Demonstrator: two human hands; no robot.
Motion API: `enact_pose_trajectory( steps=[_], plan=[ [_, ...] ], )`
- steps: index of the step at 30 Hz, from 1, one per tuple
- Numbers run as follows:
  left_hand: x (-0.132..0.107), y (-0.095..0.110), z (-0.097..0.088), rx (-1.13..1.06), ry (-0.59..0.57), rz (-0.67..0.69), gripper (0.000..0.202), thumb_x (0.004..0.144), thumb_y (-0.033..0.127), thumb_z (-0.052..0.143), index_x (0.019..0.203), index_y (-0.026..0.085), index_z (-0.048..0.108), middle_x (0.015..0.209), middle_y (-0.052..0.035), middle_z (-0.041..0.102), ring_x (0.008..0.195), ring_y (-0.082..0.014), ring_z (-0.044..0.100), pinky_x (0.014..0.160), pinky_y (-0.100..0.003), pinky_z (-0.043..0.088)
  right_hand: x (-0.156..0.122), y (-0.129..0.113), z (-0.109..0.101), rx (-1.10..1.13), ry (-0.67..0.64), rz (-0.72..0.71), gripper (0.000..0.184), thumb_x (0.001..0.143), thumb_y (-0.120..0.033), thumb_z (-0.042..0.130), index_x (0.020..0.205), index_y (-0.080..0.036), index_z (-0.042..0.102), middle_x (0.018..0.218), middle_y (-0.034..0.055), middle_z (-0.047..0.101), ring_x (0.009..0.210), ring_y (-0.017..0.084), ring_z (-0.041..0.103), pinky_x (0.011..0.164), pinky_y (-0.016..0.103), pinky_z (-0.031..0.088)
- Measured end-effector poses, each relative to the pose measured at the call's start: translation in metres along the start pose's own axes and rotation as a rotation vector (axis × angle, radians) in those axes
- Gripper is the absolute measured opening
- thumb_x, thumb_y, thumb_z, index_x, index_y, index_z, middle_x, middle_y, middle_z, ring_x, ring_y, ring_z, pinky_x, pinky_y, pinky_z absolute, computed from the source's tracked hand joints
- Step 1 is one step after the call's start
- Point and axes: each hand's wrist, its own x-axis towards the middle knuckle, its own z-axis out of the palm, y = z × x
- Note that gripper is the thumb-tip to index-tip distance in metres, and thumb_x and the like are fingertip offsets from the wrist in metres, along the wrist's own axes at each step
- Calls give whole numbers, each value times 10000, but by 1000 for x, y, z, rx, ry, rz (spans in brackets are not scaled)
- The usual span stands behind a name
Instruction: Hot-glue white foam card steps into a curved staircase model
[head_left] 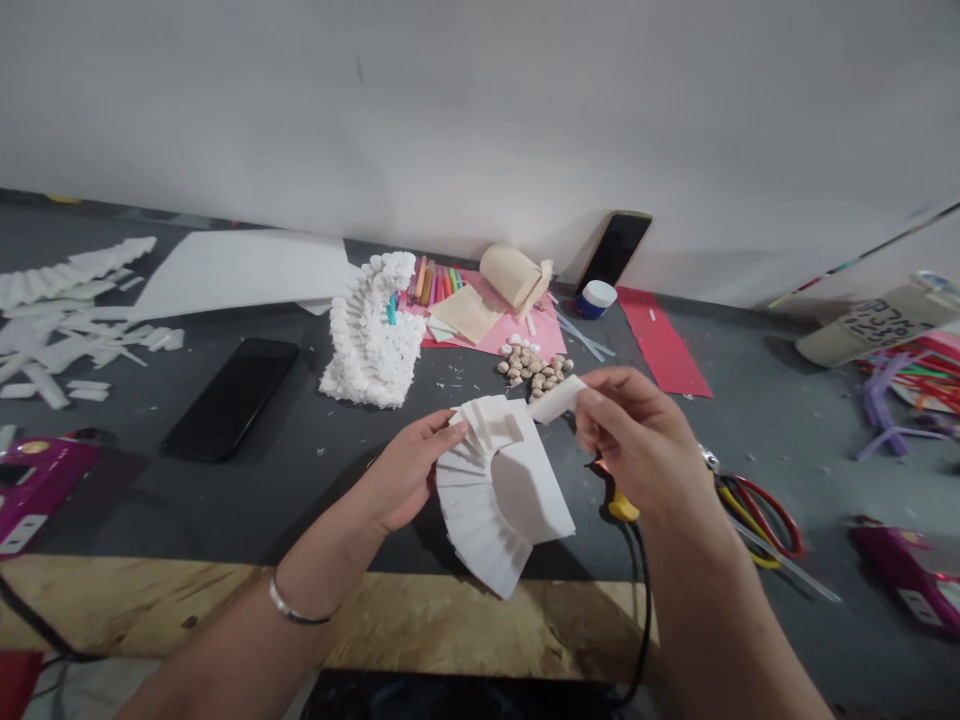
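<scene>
My left hand (420, 465) pinches the edge of a white paper piece (471, 510) built of overlapping strips fanned in a curve on a flat white backing (536, 480). Between the thumb and fingers of my right hand (637, 435) is a small white paper strip (556, 400), held just right of the fan's top. Under and beside the right hand lies a tool with a yellow and orange handle (621, 505) and a black cord, partly hidden. Beige pistachio-like shells (547, 378) are heaped beyond the hands.
A bumpy white curved model (375, 335) stands behind my left hand, near a black phone (232, 400). Scissors (765, 515) lie at right, glue sticks (589, 335) behind. Another phone (616, 250) leans on the wall by a small jar (597, 298). Cut paper strips (52, 340) lie far left.
</scene>
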Motion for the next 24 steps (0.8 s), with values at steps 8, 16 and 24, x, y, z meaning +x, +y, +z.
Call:
enact_pose_trajectory(
  steps=[8, 16, 24],
  plan=[
    [-2, 1, 1, 10, 3, 2, 314, 772, 336, 754, 1003, 134, 687, 907, -104, 744, 813, -201, 675, 806, -324, 495, -23, 2, 12, -226, 83, -76, 119, 827, -330, 704, 863, -219, 681, 718, 3, 670, 650, 132, 601, 645, 283, 483],
    [-2, 4, 5, -20, -7, 10, 289, 746, 303, 779, 957, 122, 697, 880, -101, 747, 790, -194, 675, 786, -310, 496, -18, 18, 16, -19, 7, 184, 201, 775, -327, 734, 915, -200, 666, 754, 12, 697, 646, 129, 596, 667, 300, 465],
    [-1, 2, 3, -26, -19, 22, 228, 788, 291, 745, 936, 124, 700, 850, -89, 746, 763, -167, 665, 749, -278, 498, -18, 23, 15, 12, 24, 249, 224, 764, -387, 735, 716, -194, 631, 637, -34, 542, 555, 85, 457, 549, 257, 326]
  ],
)
